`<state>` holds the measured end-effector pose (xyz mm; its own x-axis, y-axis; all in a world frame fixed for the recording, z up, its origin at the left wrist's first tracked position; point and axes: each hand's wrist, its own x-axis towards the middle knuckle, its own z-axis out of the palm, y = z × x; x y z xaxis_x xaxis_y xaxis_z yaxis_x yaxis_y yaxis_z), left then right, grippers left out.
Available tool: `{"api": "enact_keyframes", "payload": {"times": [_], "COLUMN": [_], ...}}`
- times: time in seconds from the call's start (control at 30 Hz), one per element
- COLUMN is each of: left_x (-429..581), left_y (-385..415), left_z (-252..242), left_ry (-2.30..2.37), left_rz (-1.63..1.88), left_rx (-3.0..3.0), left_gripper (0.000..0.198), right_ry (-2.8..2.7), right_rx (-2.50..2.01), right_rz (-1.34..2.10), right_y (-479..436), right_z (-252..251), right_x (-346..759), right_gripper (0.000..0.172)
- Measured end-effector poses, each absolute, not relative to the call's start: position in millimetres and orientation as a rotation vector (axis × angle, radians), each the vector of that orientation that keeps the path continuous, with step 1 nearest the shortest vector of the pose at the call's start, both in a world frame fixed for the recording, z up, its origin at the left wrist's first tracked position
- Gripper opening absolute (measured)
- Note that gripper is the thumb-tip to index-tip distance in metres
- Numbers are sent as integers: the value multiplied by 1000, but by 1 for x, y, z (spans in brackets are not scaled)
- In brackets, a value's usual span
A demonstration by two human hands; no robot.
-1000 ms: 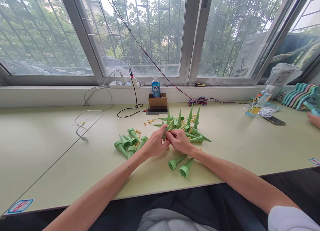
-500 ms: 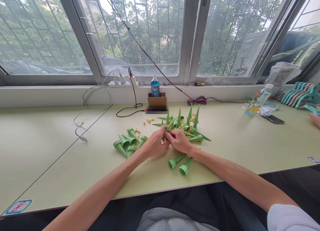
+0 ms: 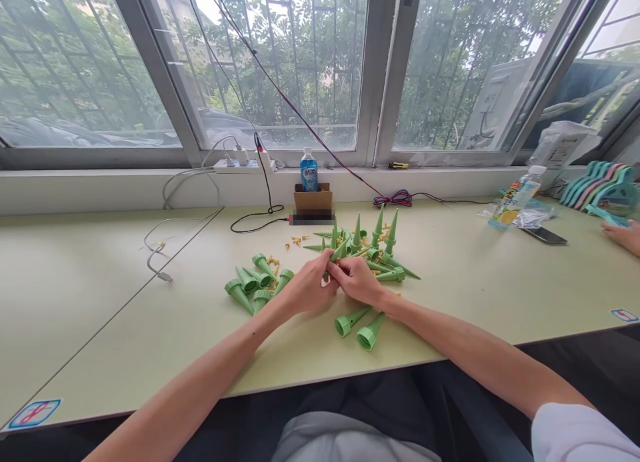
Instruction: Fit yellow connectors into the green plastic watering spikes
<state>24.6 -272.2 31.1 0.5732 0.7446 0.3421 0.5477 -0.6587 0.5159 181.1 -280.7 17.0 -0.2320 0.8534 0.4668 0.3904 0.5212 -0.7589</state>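
Note:
My left hand (image 3: pixel 306 290) and my right hand (image 3: pixel 359 280) meet at the middle of the pale green table (image 3: pixel 150 329), both closed on one green cone spike (image 3: pixel 338 252) whose tip points up and away. A pile of green cone spikes (image 3: pixel 255 285) lies to the left of my left hand. Further green spikes (image 3: pixel 380 245), some standing upright, are behind my right hand. Two green cones (image 3: pixel 361 329) lie just in front of my hands. Small yellow pieces (image 3: pixel 299 240) are scattered among the spikes.
A small cardboard box (image 3: pixel 313 201) and a blue bottle (image 3: pixel 309 172) stand at the back by the window sill, with a power strip (image 3: pixel 240 163) and cables (image 3: pixel 165 249). At the right are a drink bottle (image 3: pixel 515 197), a phone (image 3: pixel 544 235), coloured hangers (image 3: pixel 603 185) and another person's hand (image 3: pixel 623 235).
My hands stay together on the same spike with only slight finger movement. The view has tilted a little, and the other person's hand at the right has shifted slightly.

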Motion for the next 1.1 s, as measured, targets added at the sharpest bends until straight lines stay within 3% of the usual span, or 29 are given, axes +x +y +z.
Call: {"api": "enact_keyframes", "payload": {"times": [0.7, 1.1], "left_x": [24, 29], "left_y": [-271, -275], "left_z": [31, 38], "left_ry": [1000, 1073], "left_rz": [853, 1135], "left_rx": [2488, 2349], "left_gripper": [43, 23], "right_ry": [-1811, -1778], "right_rx": [-966, -970], "right_rz": [649, 677], "right_y": [-282, -286], "right_z": [18, 23], "right_x": [181, 180], "right_gripper": [48, 55]}}
